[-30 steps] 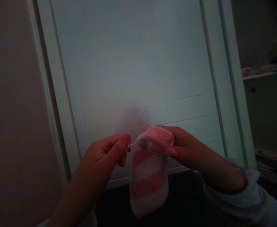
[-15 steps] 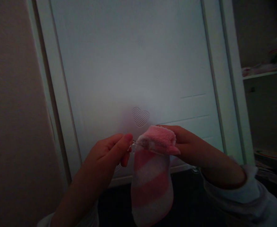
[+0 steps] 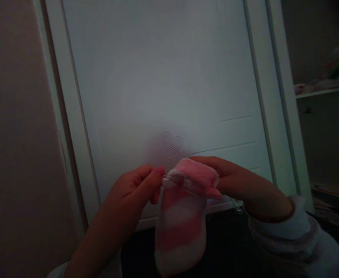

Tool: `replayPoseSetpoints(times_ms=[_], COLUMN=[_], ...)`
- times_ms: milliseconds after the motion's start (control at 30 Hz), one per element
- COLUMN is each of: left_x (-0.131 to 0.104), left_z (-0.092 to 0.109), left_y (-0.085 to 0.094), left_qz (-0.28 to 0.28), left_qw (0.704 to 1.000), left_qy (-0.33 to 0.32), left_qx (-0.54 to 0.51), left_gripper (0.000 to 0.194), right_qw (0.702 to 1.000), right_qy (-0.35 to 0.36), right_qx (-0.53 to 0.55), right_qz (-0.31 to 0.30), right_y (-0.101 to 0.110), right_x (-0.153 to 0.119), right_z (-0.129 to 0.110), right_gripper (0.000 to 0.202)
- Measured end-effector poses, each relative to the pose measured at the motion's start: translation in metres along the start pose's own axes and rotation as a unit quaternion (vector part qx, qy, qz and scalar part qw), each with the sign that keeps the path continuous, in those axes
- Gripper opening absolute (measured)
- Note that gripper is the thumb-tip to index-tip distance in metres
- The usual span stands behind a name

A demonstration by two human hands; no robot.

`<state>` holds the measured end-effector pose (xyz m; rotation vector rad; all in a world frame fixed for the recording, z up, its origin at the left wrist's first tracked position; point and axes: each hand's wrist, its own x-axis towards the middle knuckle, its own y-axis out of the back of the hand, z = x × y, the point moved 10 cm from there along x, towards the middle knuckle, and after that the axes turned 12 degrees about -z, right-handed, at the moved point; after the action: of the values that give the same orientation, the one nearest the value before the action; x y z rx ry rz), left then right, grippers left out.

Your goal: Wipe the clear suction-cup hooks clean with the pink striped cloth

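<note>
A fuzzy sock [image 3: 183, 222] with pink and white diagonal stripes hangs below my hands, its pink top folded over. My right hand [image 3: 227, 175] is closed on the far side of that folded top, its fingertips hidden behind the cloth. At the left edge of the fold, my left hand [image 3: 143, 185] pinches the end of a thin, clear, plastic-looking piece [image 3: 172, 178]. The clear piece lies across the front of the sock just under the fold. Dim light leaves its exact kind unclear.
Upright in front of me is a white panel [image 3: 157, 77] with an engraved heart [image 3: 172, 144] and a white frame. A wall [image 3: 13, 135] rises on the left. On the right, a shelf [image 3: 325, 92] bears blurred items. Below, the floor is dark.
The hanging end of the sock has swung a little to the left. My left hand has shifted slightly toward the sock, and the folded top sits slightly lower in view.
</note>
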<state>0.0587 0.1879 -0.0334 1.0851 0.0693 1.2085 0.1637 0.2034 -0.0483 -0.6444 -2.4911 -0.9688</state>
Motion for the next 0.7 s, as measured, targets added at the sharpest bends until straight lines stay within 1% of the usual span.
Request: replayPoseSetpoints(times_ms=[67,200,300,400,467,600,700], left_x=[0.001,0.002,0.000,-0.001,0.000,0.000,0.000], left_z=[0.000,0.002,0.003,0.004,0.005,0.006,0.006], left_y=[-0.001,0.001,0.002,0.002,0.001,0.001,0.002], left_qz=[-0.008,-0.002,0.006,0.004,-0.001,0.002,0.001], left_qw=[1.000,1.000,1.000,1.000,1.000,1.000,1.000], left_qy=[0.003,-0.002,-0.004,-0.007,-0.012,-0.019,-0.025], left_qx=[-0.003,0.001,0.003,0.004,0.008,0.014,0.017], left_gripper=[0.039,0.040,0.040,0.041,0.041,0.042,0.042], right_qw=[1.000,0.997,0.990,0.975,0.966,0.945,0.944], right_qy=[0.003,0.012,0.064,0.120,0.138,0.165,0.162], right_qx=[0.000,-0.019,-0.042,-0.096,-0.146,-0.238,-0.250], right_qz=[0.008,0.067,0.119,0.157,0.165,0.154,0.141], right_y=[0.001,0.011,0.017,0.020,0.018,0.011,0.008], right_x=[0.000,-0.002,-0.006,-0.012,-0.015,-0.019,-0.018], right_z=[-0.001,-0.001,-0.008,-0.019,-0.026,-0.038,-0.039], right_gripper=[0.012,0.019,0.027,0.035,0.035,0.027,0.022])
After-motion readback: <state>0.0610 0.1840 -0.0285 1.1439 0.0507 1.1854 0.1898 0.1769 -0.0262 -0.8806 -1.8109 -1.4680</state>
